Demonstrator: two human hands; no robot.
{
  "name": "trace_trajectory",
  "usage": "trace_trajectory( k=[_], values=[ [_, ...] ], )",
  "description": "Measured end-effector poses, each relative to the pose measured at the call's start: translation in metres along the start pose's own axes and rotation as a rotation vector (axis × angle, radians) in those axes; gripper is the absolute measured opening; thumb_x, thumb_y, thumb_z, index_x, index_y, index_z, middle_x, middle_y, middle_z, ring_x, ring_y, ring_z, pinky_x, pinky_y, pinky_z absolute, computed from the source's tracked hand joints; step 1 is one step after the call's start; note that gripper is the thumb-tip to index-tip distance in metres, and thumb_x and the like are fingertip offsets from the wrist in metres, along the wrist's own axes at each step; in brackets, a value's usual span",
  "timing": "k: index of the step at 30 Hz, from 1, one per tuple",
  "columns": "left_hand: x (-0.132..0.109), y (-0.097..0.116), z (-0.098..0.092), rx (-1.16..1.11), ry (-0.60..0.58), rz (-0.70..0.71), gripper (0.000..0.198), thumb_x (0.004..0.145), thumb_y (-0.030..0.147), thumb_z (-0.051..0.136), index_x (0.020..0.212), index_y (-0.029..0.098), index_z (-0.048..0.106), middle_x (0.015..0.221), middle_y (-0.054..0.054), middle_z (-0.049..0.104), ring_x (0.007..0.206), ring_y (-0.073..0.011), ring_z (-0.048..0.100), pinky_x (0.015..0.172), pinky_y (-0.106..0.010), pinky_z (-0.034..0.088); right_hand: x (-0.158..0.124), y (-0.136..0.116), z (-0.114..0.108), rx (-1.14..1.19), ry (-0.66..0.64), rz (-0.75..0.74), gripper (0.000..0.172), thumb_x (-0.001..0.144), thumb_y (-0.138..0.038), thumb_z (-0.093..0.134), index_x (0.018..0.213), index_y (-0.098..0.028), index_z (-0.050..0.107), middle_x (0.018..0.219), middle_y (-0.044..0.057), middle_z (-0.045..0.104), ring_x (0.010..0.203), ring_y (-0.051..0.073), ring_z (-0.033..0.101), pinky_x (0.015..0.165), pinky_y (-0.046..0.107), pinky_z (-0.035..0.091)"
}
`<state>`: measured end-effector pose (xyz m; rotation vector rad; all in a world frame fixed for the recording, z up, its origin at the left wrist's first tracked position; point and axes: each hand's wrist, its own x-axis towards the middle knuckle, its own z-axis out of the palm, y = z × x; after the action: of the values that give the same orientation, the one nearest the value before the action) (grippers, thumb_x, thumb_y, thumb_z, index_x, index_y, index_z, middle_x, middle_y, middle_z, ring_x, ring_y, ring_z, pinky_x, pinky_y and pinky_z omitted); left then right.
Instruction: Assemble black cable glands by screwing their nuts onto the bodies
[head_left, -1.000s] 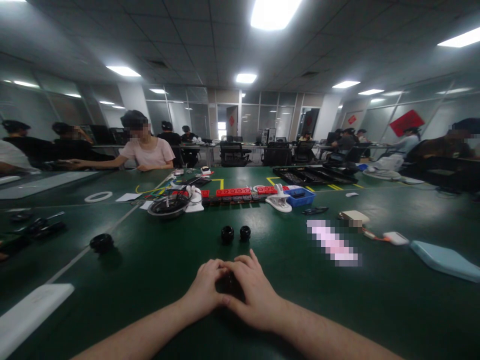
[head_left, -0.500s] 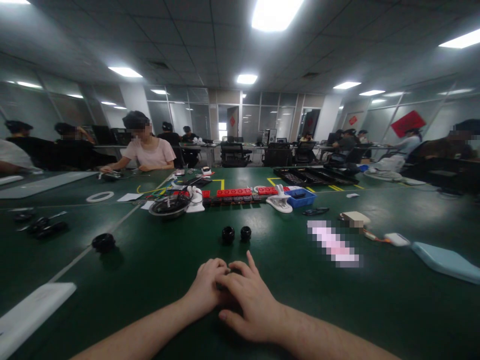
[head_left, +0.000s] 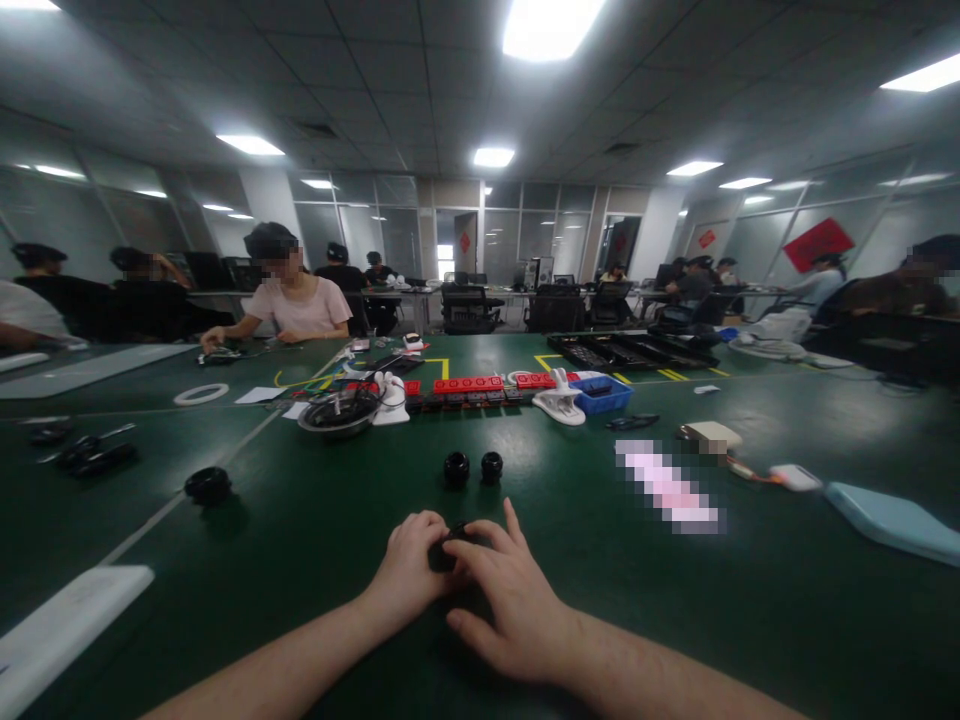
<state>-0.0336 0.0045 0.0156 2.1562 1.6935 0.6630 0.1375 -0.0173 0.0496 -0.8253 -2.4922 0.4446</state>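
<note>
My left hand point(head_left: 414, 562) is closed around a small black part point(head_left: 453, 537) low in the middle of the view. My right hand point(head_left: 510, 590) reaches over from the right, its fingertips against the same part and its index finger raised; its thumb is apart from the fingers. Most of the part is hidden between the hands. Just beyond them, two black round parts stand side by side, a left one point(head_left: 456, 469) and a slightly smaller right one point(head_left: 491, 467). Another black round part point(head_left: 208, 486) lies to the left.
Across the green table point(head_left: 337, 530) stand a metal bowl point(head_left: 337, 415), red blocks point(head_left: 469, 384), a white stand point(head_left: 561, 400) and a blue bin point(head_left: 604, 395). A light blue box point(head_left: 892, 520) is at right, a white box point(head_left: 71, 635) at left. A person point(head_left: 296, 300) sits opposite.
My right hand has shifted slightly right, and its fingers have spread a little off my left hand. More of the black part shows between them.
</note>
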Motion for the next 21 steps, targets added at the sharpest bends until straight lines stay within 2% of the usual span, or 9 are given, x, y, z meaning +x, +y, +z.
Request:
trace_trajectory(
  k=[5, 11, 21],
  values=[
    [0.001, 0.000, 0.000, -0.009, 0.017, -0.016, 0.027, 0.060, 0.043, 0.062, 0.074, 0.019, 0.058, 0.083, -0.002, 0.053, 0.081, -0.0211, 0.048, 0.072, -0.034, 0.038, 0.000, 0.001, 0.000, -0.017, 0.021, 0.040, 0.047, 0.075, -0.032, 0.051, 0.118, -0.019, 0.041, 0.102, 0.004, 0.058, 0.111, 0.021, 0.036, 0.102, 0.048, -0.006],
    [0.002, -0.003, 0.001, -0.019, 0.015, -0.037, 0.026, 0.058, 0.037, 0.065, 0.076, 0.020, 0.058, 0.085, -0.002, 0.052, 0.084, -0.0215, 0.048, 0.074, -0.033, 0.038, 0.001, 0.009, 0.002, -0.067, 0.073, 0.115, 0.044, 0.077, -0.031, 0.048, 0.119, -0.018, 0.040, 0.102, 0.004, 0.058, 0.108, 0.021, 0.038, 0.103, 0.048, -0.002],
    [0.001, -0.003, -0.001, -0.022, -0.005, -0.006, 0.025, 0.059, 0.037, 0.064, 0.076, 0.019, 0.057, 0.086, -0.002, 0.051, 0.084, -0.0210, 0.047, 0.075, -0.034, 0.038, 0.004, 0.016, 0.009, -0.140, 0.079, 0.152, 0.047, 0.080, -0.037, 0.046, 0.121, -0.014, 0.040, 0.108, 0.007, 0.055, 0.106, 0.023, 0.039, 0.104, 0.049, 0.002]
  ],
)
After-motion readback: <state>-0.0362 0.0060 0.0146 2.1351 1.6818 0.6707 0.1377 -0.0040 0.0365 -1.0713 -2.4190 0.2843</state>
